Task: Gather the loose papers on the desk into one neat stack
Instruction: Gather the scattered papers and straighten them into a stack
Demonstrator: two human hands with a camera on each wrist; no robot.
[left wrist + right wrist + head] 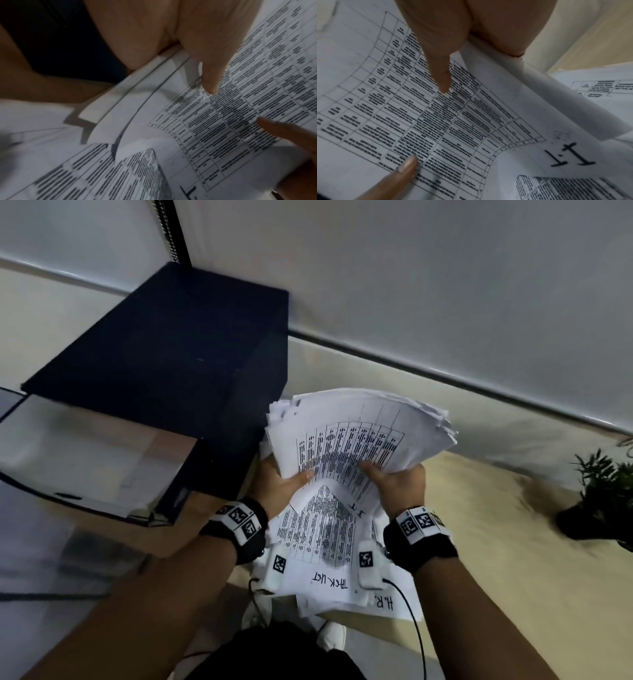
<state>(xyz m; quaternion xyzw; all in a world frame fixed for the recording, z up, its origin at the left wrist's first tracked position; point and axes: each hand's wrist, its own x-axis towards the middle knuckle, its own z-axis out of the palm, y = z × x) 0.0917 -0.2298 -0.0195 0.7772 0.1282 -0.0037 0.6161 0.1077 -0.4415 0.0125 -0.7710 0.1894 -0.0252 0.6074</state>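
A thick sheaf of printed papers (359, 433) is lifted off the desk and fans out unevenly at its far edge. My left hand (291, 479) grips its near left edge, thumb on the top sheet (211, 75). My right hand (387, 474) grips its near right edge the same way, thumb (443, 81) pressed on the printed table. The fingers of both hands are hidden under the sheaf. More loose sheets (325, 539) lie flat on the desk below my wrists, some overlapping, with handwritten labels. The top held sheet is marked "I.T" (570, 157).
A black box-shaped machine (171, 344) stands just left of the papers, with a clear tray (85, 453) in front of it. A small potted plant (603, 494) sits at the right on the beige desk (496, 542). A pale wall runs behind.
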